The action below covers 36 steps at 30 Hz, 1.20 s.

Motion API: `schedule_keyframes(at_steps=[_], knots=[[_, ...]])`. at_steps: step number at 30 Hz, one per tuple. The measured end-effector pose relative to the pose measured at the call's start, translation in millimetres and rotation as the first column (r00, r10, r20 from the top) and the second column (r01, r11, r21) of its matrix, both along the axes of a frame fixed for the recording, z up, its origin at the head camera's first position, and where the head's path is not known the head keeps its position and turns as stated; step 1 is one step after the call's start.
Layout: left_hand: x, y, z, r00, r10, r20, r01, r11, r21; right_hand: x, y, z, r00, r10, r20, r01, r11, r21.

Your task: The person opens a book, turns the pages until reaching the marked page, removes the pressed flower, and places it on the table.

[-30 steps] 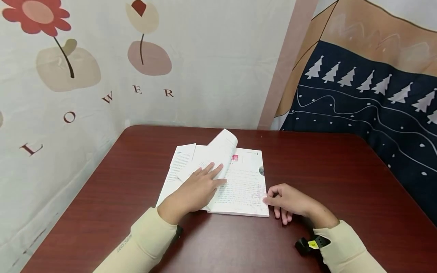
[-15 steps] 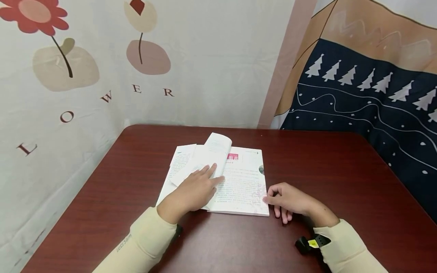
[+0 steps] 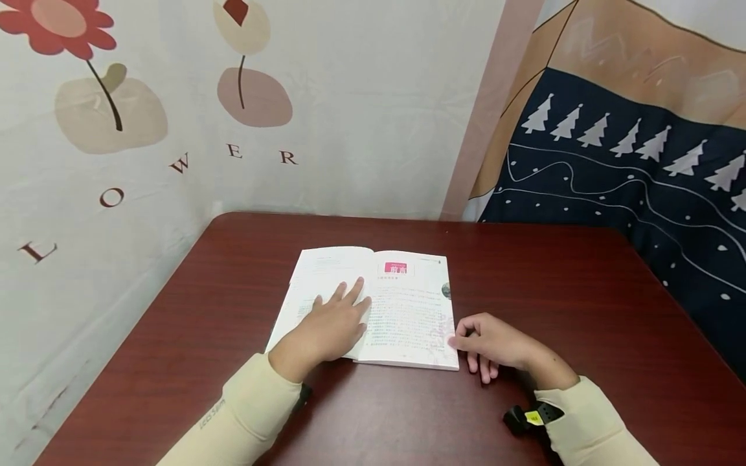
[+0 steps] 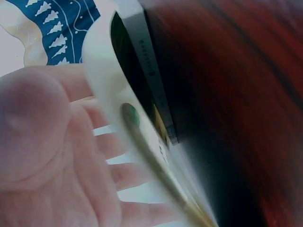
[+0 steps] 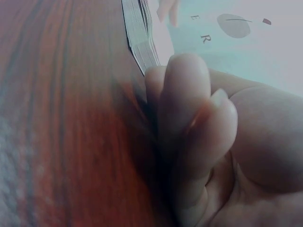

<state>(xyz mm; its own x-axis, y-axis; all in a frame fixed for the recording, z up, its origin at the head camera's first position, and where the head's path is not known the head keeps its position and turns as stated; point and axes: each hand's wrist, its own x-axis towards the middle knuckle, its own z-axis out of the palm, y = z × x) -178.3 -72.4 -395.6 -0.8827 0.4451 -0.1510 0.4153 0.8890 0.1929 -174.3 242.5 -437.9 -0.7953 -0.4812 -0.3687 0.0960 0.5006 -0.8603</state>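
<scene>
Curling up beyond my left hand half a second ago, the white, lightly printed left page (image 3: 338, 262) is now lying down over the left half of the open, white-paged book (image 3: 402, 323). The book is resting on the dark red-brown, wood-grained surface (image 3: 524, 265), directly in front of me, spread open between my two hands. My left hand (image 3: 332, 327) is lying across the left page beside the central fold, its fingers spreading apart and nearly straight, gripping nothing; I am probably keeping the paper down there because it is tending to spring up. From the left wrist, white paper is curving above a dark gap near that hand. My right hand (image 3: 492, 340) is staying by the book's right edge, near the lower corner, its thumb tip touching the edge, its index finger bending towards it and the other fingers curling loosely below; I cannot tell whether I am pinching the edge or only steadying it. Near the top of the right page, a pink rectangular heading block (image 3: 395, 268) with white characters is showing.
</scene>
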Motion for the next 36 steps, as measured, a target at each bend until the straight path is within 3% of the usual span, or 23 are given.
schedule_keyframes(at_steps=[9,18,25,36], knots=[[-1.2,-1.5,-2.7,1.0,-0.008,0.029,0.009,1.0,-0.014,0.7,-0.7,-1.6,1.0,-0.007,0.0,0.007,1.0,-0.001],[2.1,2.3,-1.6,0.996,-0.086,-0.033,0.085,0.995,-0.043,0.1,-0.4,-1.9,1.0,0.006,-0.025,-0.006,1.0,-0.003],[9.1,5.9,-1.6,0.992,-0.123,-0.002,0.123,0.992,-0.024,1.5,-2.1,-2.3,1.0,0.006,-0.01,-0.006,1.0,-0.008],[19.4,14.3,1.8,0.983,-0.185,-0.012,0.185,0.983,0.008,2.1,-1.0,-0.8,1.0,0.001,-0.008,-0.001,1.0,-0.004]])
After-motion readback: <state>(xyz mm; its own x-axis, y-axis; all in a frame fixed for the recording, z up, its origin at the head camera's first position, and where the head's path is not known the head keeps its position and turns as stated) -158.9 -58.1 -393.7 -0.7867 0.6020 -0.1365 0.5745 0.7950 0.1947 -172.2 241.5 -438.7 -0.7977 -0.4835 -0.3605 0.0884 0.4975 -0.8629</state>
